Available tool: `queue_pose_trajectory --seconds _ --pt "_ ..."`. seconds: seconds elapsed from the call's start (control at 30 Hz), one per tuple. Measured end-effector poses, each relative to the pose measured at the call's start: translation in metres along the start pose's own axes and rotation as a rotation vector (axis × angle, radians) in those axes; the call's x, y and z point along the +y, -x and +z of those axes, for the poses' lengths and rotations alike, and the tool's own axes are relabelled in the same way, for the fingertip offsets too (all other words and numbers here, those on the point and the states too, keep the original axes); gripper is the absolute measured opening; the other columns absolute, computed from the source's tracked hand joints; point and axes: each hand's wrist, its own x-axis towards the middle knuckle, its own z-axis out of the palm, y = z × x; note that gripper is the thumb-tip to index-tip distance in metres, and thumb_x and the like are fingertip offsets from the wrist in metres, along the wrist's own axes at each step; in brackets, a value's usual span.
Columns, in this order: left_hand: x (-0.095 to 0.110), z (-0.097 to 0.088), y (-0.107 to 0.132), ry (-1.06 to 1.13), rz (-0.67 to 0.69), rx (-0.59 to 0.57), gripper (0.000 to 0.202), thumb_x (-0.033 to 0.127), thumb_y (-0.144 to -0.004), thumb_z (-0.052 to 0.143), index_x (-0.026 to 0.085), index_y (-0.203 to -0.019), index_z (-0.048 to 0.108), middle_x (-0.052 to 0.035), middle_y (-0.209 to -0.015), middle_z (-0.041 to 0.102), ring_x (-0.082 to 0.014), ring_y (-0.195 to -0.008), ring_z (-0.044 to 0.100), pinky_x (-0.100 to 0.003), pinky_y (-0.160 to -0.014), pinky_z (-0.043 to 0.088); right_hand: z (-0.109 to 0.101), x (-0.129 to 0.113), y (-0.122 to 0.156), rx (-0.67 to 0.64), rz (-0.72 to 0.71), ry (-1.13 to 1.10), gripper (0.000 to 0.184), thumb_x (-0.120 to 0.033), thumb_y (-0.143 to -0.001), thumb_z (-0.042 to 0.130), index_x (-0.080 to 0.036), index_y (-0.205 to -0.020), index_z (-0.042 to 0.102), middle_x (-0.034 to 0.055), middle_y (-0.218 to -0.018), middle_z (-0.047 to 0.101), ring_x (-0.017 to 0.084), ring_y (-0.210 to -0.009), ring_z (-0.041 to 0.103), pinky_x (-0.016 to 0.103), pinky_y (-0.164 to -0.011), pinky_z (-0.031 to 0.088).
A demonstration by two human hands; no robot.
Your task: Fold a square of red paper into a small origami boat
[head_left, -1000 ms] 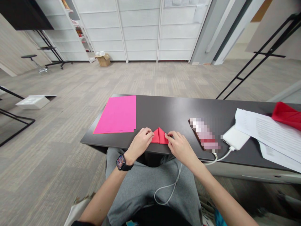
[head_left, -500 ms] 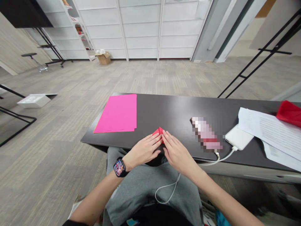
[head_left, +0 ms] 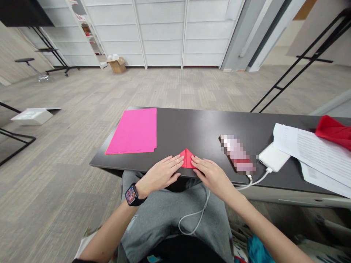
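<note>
A small piece of folded red paper point(head_left: 188, 159) lies at the near edge of the dark table, its peak pointing away from me and a crease running down its middle. My left hand point(head_left: 161, 174) rests with fingers stretched flat on the paper's left side. On its right side lie the outstretched fingers of my right hand point(head_left: 212, 178). Both thumbs stay off to the near side. The fingertips cover the outer corners of the paper. A dark smartwatch point(head_left: 132, 195) is on my left wrist.
Pink sheets point(head_left: 133, 131) are stacked at the table's left end. To the right lie a blurred-out phone point(head_left: 238, 153), a white power bank point(head_left: 274, 157) with cables, printed papers point(head_left: 312, 149) and a red item point(head_left: 333, 131). The table point(head_left: 192, 120) is dark.
My hands have moved apart, left and right, along the red paper. More of its middle and crease now shows between them. The view has shifted slightly.
</note>
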Motion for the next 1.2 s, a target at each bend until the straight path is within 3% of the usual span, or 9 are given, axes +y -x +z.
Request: queue_pose_trajectory --seconds 0.2,0.37,0.5,0.6,0.67,0.7,0.8,0.93,1.2 --pt "-0.004 0.009 -0.002 0.242 -0.253 0.228 0.028 0.024 -0.097 0.057 0.019 -0.125 0.061 -0.0099 -0.134 0.064 -0.0212 -0.125 0.060 -0.040 -0.111 0.048 -0.001 0.009 -0.001 0.050 0.094 -0.088 0.026 -0.020 -0.096 0.057 -0.018 -0.117 0.073 0.0117 -0.126 0.071 0.027 -0.112 0.070 0.047 -0.098 0.058" --pt "-0.006 0.009 -0.007 0.417 -0.339 0.285 0.025 0.024 -0.096 0.061 0.022 -0.120 0.061 -0.0064 -0.122 0.067 -0.0202 -0.115 0.063 -0.039 -0.105 0.051 -0.006 0.008 -0.003 0.007 0.132 -0.128 0.028 -0.020 -0.099 0.050 -0.019 -0.114 0.073 0.0098 -0.129 0.069 0.025 -0.114 0.069 0.044 -0.099 0.057" --pt "-0.004 0.009 -0.007 0.463 -0.377 0.355 0.033 0.024 -0.092 0.064 0.023 -0.125 0.057 -0.0077 -0.124 0.062 -0.0208 -0.116 0.062 -0.040 -0.104 0.052 -0.002 0.007 -0.004 0.041 0.131 -0.041 0.029 -0.018 -0.099 0.047 -0.020 -0.116 0.070 0.0101 -0.123 0.073 0.027 -0.103 0.073 0.044 -0.088 0.061" --pt "0.003 0.013 -0.009 0.467 -0.472 0.539 0.058 0.027 -0.084 0.073 0.023 -0.135 0.046 -0.0107 -0.130 0.056 -0.0227 -0.118 0.060 -0.040 -0.098 0.055 0.004 0.005 -0.006 0.103 0.161 -0.022 0.029 -0.018 -0.099 0.045 -0.019 -0.118 0.067 0.0108 -0.118 0.074 0.027 -0.096 0.075 0.042 -0.083 0.062" --pt "0.012 0.016 -0.013 0.462 -0.594 0.657 0.062 0.031 -0.080 0.077 0.020 -0.132 0.046 -0.0104 -0.121 0.060 -0.0219 -0.108 0.064 -0.037 -0.089 0.058 0.007 0.001 -0.009 0.170 0.189 -0.056 0.029 -0.018 -0.099 0.044 -0.018 -0.117 0.066 0.0119 -0.118 0.074 0.027 -0.095 0.075 0.041 -0.082 0.062" --pt "0.018 0.016 -0.017 0.484 -0.657 0.673 0.054 0.034 -0.080 0.077 0.019 -0.125 0.050 -0.0083 -0.110 0.064 -0.0199 -0.096 0.067 -0.034 -0.081 0.059 0.008 -0.001 -0.012 0.203 0.201 -0.082 0.028 -0.017 -0.098 0.044 -0.018 -0.115 0.067 0.0120 -0.117 0.075 0.027 -0.095 0.076 0.041 -0.082 0.062" --pt "0.034 0.013 -0.032 0.718 -0.732 0.542 0.031 0.043 -0.084 0.074 0.019 -0.097 0.059 -0.0020 -0.081 0.068 -0.0147 -0.069 0.068 -0.026 -0.063 0.057 0.007 -0.011 -0.020 0.262 0.235 -0.190 0.026 -0.019 -0.097 0.045 -0.021 -0.109 0.068 0.0096 -0.111 0.077 0.025 -0.090 0.076 0.038 -0.080 0.062" --pt "0.042 0.005 -0.049 0.922 -0.725 0.538 0.022 0.037 -0.087 0.071 0.018 -0.095 0.063 -0.0056 -0.091 0.074 -0.0163 -0.079 0.073 -0.028 -0.075 0.059 0.005 -0.021 -0.029 0.265 0.304 -0.372 0.020 -0.025 -0.096 0.049 -0.023 -0.102 0.068 0.0049 -0.097 0.078 0.021 -0.080 0.076 0.034 -0.076 0.062" --pt "0.037 0.008 -0.051 0.963 -0.707 0.536 0.014 0.025 -0.086 0.071 0.017 -0.096 0.065 -0.0084 -0.097 0.075 -0.0186 -0.085 0.075 -0.032 -0.081 0.061 0.015 -0.026 -0.033 0.318 0.389 -0.510 0.018 -0.025 -0.094 0.052 -0.023 -0.110 0.059 0.0059 -0.099 0.077 0.021 -0.085 0.076 0.035 -0.076 0.063"
